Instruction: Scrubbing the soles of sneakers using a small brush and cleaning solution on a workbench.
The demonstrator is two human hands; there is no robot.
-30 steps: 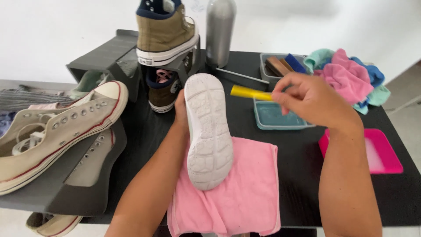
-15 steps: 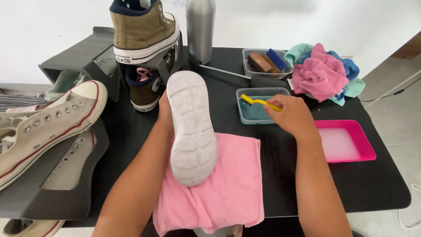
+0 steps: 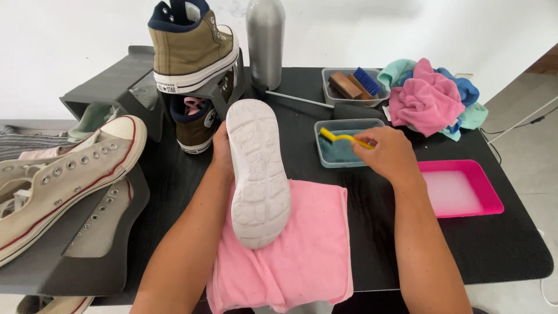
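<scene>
While we look down at the black worktop [image 3: 511,250], we start at nine o'clock, where two worn cream canvas shoes [image 3: 58,174] lie on a grey stand. Toward eleven o'clock, two olive high-top shoes [image 3: 195,49] sit one above the other on a second stand, with one silver bottle [image 3: 265,40] just beside them.

At the centre our left hand [image 3: 222,148] has its fingers wrapped round the far end of one white shoe [image 3: 257,171], sole up, whose near end rests on one folded pink towel [image 3: 290,256]. We judge this shoe light, with a soft, springy foam sole and a limp upper, so a hold round the sides should steady it best; wet, the sole may turn slippery.

At one o'clock our right hand [image 3: 392,154] pinches one yellow brush [image 3: 343,138], its head in one clear tub [image 3: 344,142] of bluish liquid. Behind stands one tray of brushes [image 3: 351,84], then a heap of coloured cloths [image 3: 430,96] too tangled to count. At three o'clock lies one pink tray [image 3: 465,192] of milky liquid.
</scene>
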